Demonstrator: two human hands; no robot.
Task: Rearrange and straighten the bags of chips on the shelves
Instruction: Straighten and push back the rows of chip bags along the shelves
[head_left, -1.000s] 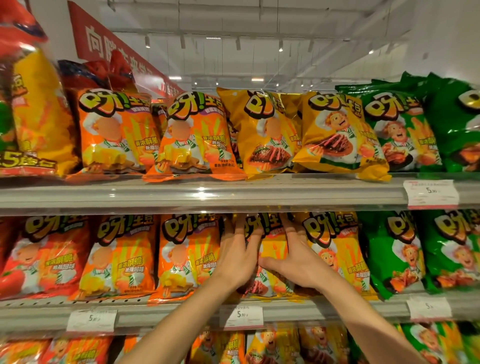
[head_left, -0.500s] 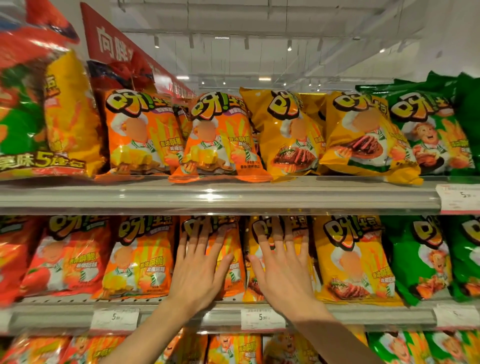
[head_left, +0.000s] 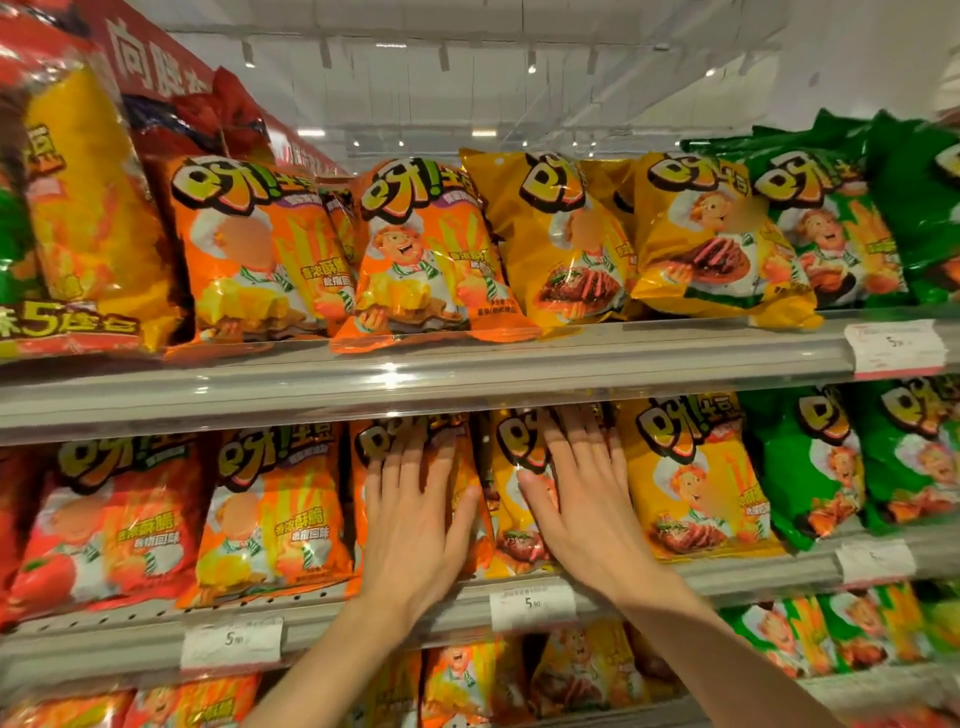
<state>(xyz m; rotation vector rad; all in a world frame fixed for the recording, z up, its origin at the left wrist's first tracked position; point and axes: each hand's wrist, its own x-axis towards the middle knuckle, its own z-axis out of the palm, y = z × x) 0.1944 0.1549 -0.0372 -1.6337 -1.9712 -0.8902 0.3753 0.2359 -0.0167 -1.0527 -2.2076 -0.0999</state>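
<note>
Left hand: the left hand (head_left: 415, 525) lies flat with its fingers straight and spread, palm pressed on the front of an orange chip bag (head_left: 457, 499) on the middle shelf (head_left: 130, 631); it grasps nothing.
Right hand: the right hand (head_left: 587, 512) is likewise flat and released, fingers straight, pressing on a yellow chip bag (head_left: 511, 519) just beside the orange one.
Between the hands: the two pressed bags stand upright side by side, touching.
Left of the left hand: two more orange bags (head_left: 270, 514) and a red bag (head_left: 104, 525) stand in the same row.
Right of the right hand: a further yellow bag (head_left: 696, 483), then green bags (head_left: 810, 467).
Above the hands: the upper shelf (head_left: 467, 371) carries orange, yellow and green bags, several of them tilted.
Below the hands: price tags (head_left: 532, 603) sit on the shelf edge, and more bags show on the lowest shelf.
</note>
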